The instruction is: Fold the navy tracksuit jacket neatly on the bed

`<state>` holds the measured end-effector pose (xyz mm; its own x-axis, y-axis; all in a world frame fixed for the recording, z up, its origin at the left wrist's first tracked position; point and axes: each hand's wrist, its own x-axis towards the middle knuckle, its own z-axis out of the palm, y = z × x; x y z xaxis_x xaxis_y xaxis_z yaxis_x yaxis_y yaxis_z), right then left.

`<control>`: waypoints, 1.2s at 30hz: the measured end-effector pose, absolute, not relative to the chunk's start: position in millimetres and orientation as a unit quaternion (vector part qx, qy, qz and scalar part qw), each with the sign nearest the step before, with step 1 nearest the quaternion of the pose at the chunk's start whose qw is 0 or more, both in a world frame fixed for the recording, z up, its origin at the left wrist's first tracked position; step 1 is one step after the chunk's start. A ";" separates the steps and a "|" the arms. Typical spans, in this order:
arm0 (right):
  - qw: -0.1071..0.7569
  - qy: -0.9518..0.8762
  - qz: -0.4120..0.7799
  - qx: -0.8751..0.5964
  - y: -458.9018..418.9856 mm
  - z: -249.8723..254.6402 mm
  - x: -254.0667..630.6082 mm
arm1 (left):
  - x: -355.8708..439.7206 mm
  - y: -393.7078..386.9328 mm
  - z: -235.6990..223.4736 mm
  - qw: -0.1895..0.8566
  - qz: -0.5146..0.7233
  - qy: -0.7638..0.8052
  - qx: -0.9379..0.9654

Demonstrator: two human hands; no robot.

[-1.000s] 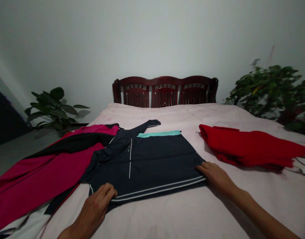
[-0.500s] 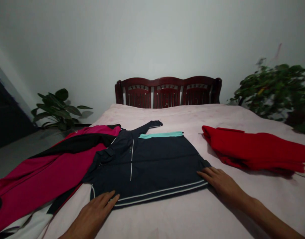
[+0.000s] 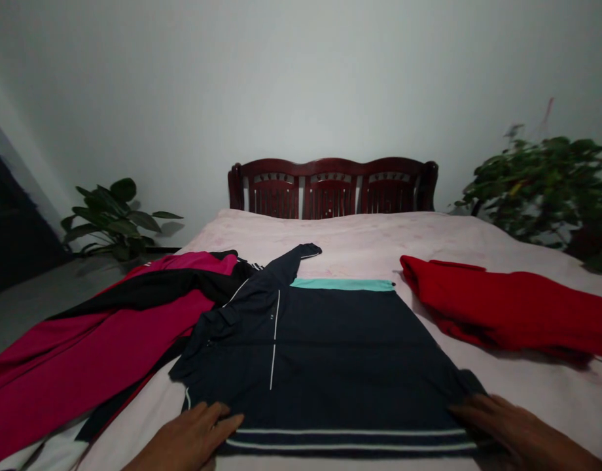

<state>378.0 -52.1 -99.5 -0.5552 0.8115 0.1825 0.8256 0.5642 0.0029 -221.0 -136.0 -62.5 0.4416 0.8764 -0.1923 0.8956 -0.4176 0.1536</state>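
Note:
A dark navy jacket (image 3: 340, 366) lies folded on the bed, with white stripes along its near hem and a light turquoise strip at its far edge. One sleeve stretches out toward the headboard. My left hand (image 3: 188, 435) holds the near left corner, fingers bent over the cloth. At the near right corner my right hand (image 3: 512, 425) grips the hem, its fingertips on top of the fabric; its thumb is hidden. Against the jacket's left side rests a pile of magenta and black clothes (image 3: 134, 347). A folded red garment (image 3: 507, 307) lies on the right.
Pink bedding (image 3: 360, 235) covers the bed up to a dark wooden headboard (image 3: 330, 186) against the wall. A leafy plant (image 3: 109, 216) stands on the floor at the left, and a bushier one (image 3: 541, 190) at the right.
The jacket's near hem has come closer to me and its right corner has shifted right, along with my right hand. My left hand has come slightly nearer too.

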 end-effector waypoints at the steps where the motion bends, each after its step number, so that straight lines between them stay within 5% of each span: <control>1: 0.056 -0.888 0.017 -0.457 -49.8 -87.2 366.0 | -214.8 -131.5 -51.5 0.140 -0.046 0.522 0.840; 5: 0.059 -0.862 0.130 -0.487 -18.9 -38.3 263.7 | -173.2 -77.1 -26.6 0.147 0.009 0.505 0.850; 9: 0.066 -0.896 0.147 -0.414 24.8 -47.4 182.6 | -155.0 -5.5 -57.1 0.049 0.044 0.499 0.864; 16: 0.067 -0.868 0.084 -0.485 82.6 -99.8 261.0 | -212.6 31.6 -106.0 0.064 0.075 0.535 0.839; 27: 0.095 -0.835 0.005 -0.542 195.0 -53.1 213.3 | -197.1 136.1 -44.0 -0.010 0.214 0.716 0.665; 36: 0.060 -0.841 0.043 -0.537 259.8 -63.1 167.2 | -211.3 195.5 -25.7 0.194 0.203 0.770 0.573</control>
